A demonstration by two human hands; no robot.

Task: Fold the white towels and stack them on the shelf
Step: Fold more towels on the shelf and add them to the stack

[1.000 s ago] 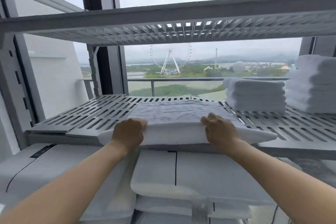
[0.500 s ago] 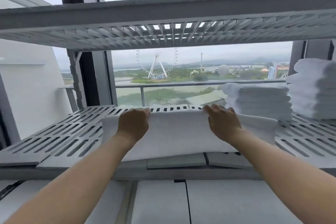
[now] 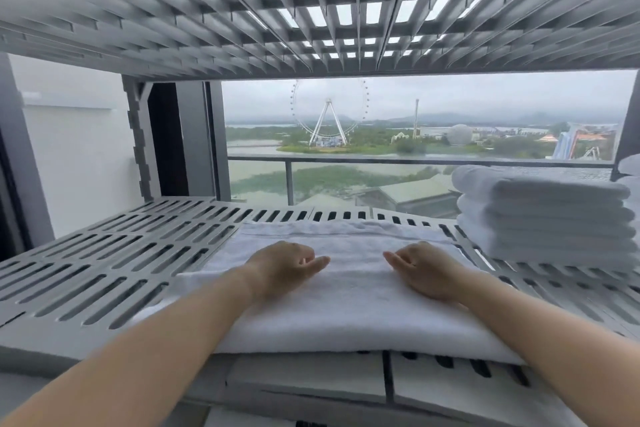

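A folded white towel (image 3: 349,305) lies flat on the grey slotted shelf (image 3: 104,274), its front fold at the shelf's front edge. My left hand (image 3: 280,267) rests on top of the towel left of its middle, fingers loosely curled and pointing right. My right hand (image 3: 426,270) rests on top right of the middle, fingers pointing left. Neither hand grips the cloth. To the right a stack of several folded white towels (image 3: 543,215) stands on the same shelf.
Another slotted shelf (image 3: 311,21) hangs close overhead. A second towel pile (image 3: 630,166) shows at the right edge. Behind the shelf are a window, a balcony rail (image 3: 346,159) and a grey upright post (image 3: 138,135). The left part of the shelf is bare.
The towel has gone from being held at the shelf's front edge to lying flat on the shelf. Both hands have let go of its edge and now rest on top.
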